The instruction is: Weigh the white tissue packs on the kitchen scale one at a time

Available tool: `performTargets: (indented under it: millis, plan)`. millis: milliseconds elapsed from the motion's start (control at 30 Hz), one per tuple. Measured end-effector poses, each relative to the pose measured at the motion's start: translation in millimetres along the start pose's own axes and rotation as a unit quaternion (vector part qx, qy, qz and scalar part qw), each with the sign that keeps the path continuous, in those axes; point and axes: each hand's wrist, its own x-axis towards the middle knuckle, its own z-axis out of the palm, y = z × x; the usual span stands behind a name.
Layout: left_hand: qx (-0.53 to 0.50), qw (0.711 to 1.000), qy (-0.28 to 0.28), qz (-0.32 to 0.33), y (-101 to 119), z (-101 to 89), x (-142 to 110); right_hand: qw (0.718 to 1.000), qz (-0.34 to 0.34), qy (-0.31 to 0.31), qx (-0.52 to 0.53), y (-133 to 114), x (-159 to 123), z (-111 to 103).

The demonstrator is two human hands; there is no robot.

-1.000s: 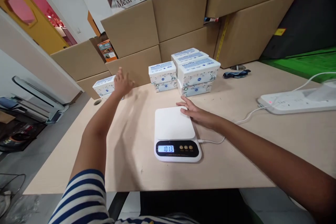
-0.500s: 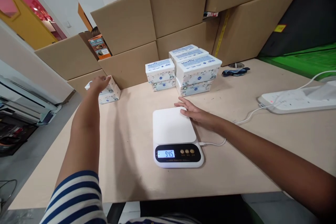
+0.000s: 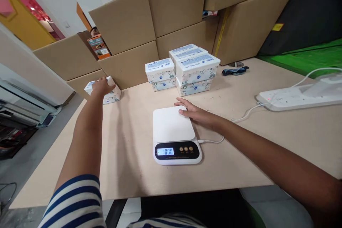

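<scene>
A white kitchen scale (image 3: 173,128) stands mid-table with its display lit and nothing on its platform. My right hand (image 3: 192,111) lies flat and open, fingertips resting on the platform's right edge. My left hand (image 3: 100,86) reaches far left and rests on top of a small white floral box (image 3: 111,95) at the table's back-left corner, fingers curled over it. A stack of similar white boxes (image 3: 196,69) and a lower pair of boxes (image 3: 159,74) stand behind the scale.
Large cardboard cartons (image 3: 181,10) wall off the back of the table (image 3: 294,139). A white power strip (image 3: 296,98) with a cable lies at the right. A dark small object (image 3: 235,70) sits behind the stack. The floor drops away at left.
My left hand has moved left and come down onto the small box at the corner. The scale's reading has changed. My right hand has stayed at the platform edge.
</scene>
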Motion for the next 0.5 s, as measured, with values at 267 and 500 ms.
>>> performTargets:
  millis: [267, 500]
  plan:
    - [0.005, 1.000, 0.012, 0.008, -1, -2.0, -51, 1.000, 0.002, 0.007, -0.007, 19, 4, -4]
    - [0.014, 0.999, 0.030, 0.037, -13, 21.1, -124, 1.000, -0.005, 0.019, 0.006, 20, 5, 0]
